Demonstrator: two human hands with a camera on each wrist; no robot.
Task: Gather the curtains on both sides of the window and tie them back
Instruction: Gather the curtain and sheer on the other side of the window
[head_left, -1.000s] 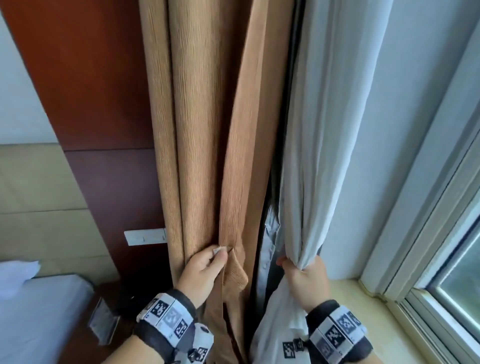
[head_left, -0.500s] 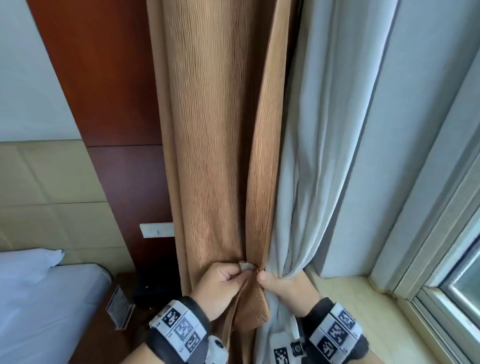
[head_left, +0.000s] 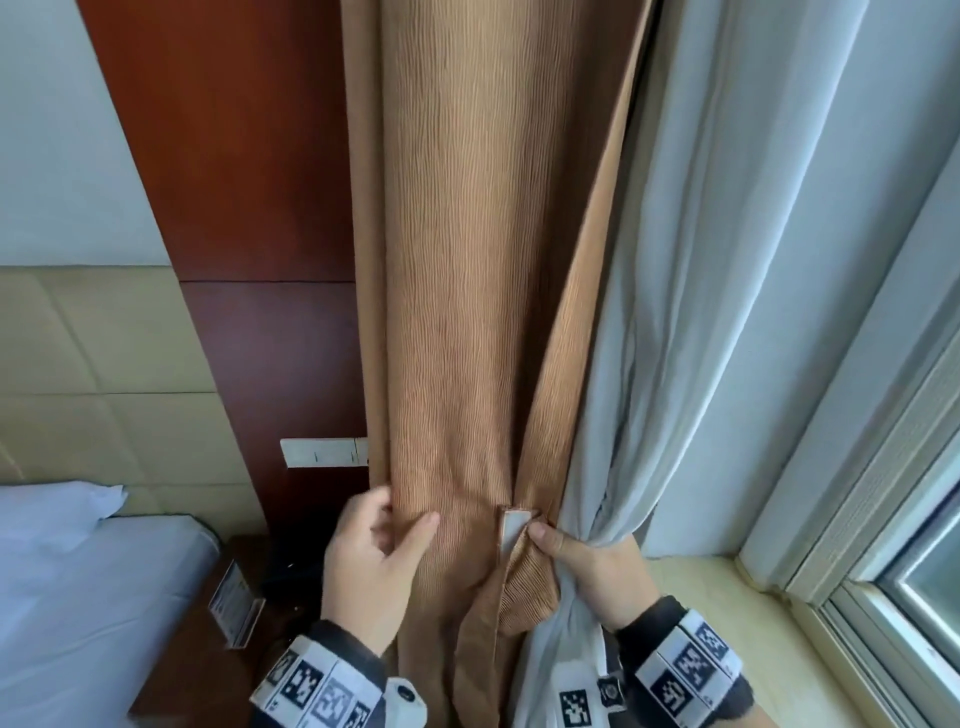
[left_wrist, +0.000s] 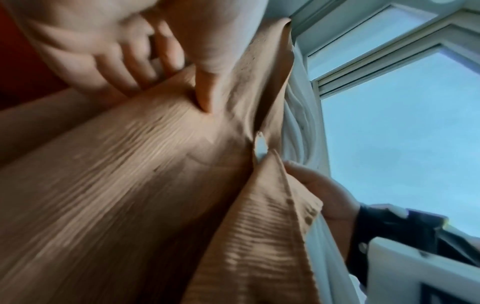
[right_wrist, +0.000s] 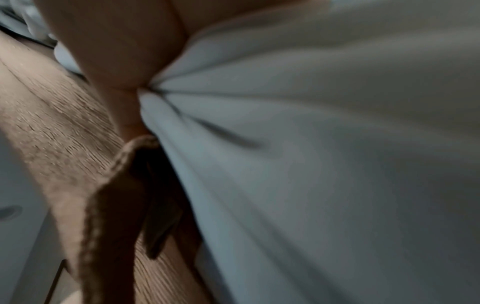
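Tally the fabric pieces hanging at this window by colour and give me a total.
Brown: 2, the brown curtain and the tie-back strap with its white patch
Pale grey-white: 1, the sheer curtain
Total: 3

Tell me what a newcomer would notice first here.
The tall brown curtain fills the centre in gathered folds, with a pale sheer curtain hanging to its right, beside the window. At the bottom, the left hand grips the brown curtain's left edge. The right hand bunches the sheer curtain and thumbs a brown tie with a white tab.
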